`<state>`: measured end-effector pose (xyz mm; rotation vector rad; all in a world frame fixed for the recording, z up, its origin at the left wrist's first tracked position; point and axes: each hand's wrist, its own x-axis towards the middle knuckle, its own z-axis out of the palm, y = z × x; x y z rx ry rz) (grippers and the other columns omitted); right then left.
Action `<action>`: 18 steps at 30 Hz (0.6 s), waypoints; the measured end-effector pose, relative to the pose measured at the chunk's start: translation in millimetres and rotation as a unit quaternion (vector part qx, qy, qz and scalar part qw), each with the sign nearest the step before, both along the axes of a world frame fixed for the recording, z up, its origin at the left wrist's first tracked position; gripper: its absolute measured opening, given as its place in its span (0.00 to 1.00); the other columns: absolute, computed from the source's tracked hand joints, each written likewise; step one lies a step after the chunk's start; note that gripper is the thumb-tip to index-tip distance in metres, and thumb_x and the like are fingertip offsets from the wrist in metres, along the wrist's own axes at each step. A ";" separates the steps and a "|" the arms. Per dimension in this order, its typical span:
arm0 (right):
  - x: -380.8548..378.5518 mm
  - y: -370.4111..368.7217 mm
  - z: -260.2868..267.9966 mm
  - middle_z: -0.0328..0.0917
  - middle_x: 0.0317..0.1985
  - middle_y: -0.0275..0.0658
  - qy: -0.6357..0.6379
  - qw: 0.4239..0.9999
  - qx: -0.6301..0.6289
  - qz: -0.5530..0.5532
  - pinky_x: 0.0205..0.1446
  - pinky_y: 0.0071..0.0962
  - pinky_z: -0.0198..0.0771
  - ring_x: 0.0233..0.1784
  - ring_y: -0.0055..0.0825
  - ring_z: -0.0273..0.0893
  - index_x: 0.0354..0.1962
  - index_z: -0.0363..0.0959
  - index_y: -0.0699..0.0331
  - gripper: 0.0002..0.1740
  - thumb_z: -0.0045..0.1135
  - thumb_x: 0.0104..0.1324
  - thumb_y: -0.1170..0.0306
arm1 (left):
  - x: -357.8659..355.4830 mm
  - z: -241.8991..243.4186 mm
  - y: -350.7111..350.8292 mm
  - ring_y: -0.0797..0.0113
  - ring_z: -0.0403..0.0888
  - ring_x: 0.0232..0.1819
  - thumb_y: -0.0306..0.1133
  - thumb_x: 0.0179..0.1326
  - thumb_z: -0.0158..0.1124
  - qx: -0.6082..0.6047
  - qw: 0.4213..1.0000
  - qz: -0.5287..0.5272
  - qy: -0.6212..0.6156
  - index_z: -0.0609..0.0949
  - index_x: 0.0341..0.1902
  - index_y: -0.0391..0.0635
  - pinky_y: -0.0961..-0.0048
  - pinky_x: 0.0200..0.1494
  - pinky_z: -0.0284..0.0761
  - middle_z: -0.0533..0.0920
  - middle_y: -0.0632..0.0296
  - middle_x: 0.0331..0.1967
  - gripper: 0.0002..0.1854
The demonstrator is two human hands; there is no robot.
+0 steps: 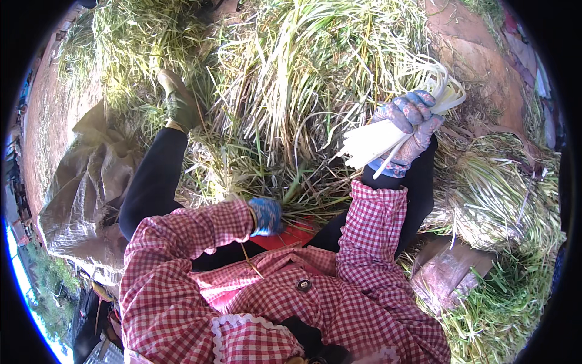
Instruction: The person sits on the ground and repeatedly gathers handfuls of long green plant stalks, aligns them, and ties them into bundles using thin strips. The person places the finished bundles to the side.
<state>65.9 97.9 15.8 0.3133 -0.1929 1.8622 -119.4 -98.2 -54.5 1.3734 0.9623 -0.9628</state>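
My right hand (404,132), in a grey-blue floral glove, grips a bundle of pale, whitish plant stalks (370,144). Their even cut-looking ends point left, and their thin tops bend in a loop above the fist. One stalk sticks out apart from the bundle below the fingers. My left hand (267,217), in a blue knitted glove, is low in front of my lap, near a red surface (291,234) and loose green stalks. Its fingers are mostly hidden and blurred, so what it holds cannot be told. A large heap of long green and straw-coloured stalks (282,91) lies between my legs.
A brown woven sack (91,195) lies beside my left leg. More stalks are piled on the right (495,195), with a pinkish-brown sack piece (448,273) and green grass (509,291) below. My left shoe (179,100) rests against the heap. Brown ground sheeting (477,59) shows at upper right.
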 end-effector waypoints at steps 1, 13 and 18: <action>-3.7 0.4 -0.3 0.75 0.34 0.29 0.002 1.000 0.005 0.002 0.27 0.15 0.63 0.29 0.15 0.66 0.43 0.69 0.58 0.16 0.63 0.58 0.69 | -0.5 0.3 -25.4 0.54 0.73 0.55 0.47 0.57 0.55 0.084 0.992 -0.026 -0.092 0.74 0.56 0.45 0.58 0.55 0.71 0.76 0.47 0.51 0.26; -14.8 -6.2 1.2 0.76 0.34 0.28 -0.080 0.994 0.070 0.021 0.28 0.17 0.61 0.34 0.22 0.73 0.42 0.68 0.54 0.13 0.59 0.61 0.69 | -62.8 -87.6 211.0 0.50 0.81 0.35 0.46 0.49 0.67 0.490 0.731 0.467 0.089 0.84 0.34 0.41 0.63 0.43 0.75 0.82 0.47 0.32 0.19; -7.5 -0.1 -6.2 0.77 0.37 0.31 -0.068 0.994 0.091 -0.009 0.29 0.20 0.61 0.38 0.24 0.75 0.44 0.67 0.54 0.11 0.54 0.64 0.70 | -50.6 -74.5 190.4 0.71 0.75 0.21 0.31 0.47 0.71 0.214 0.575 0.782 -0.108 0.81 0.33 0.36 0.75 0.27 0.73 0.80 0.61 0.23 0.12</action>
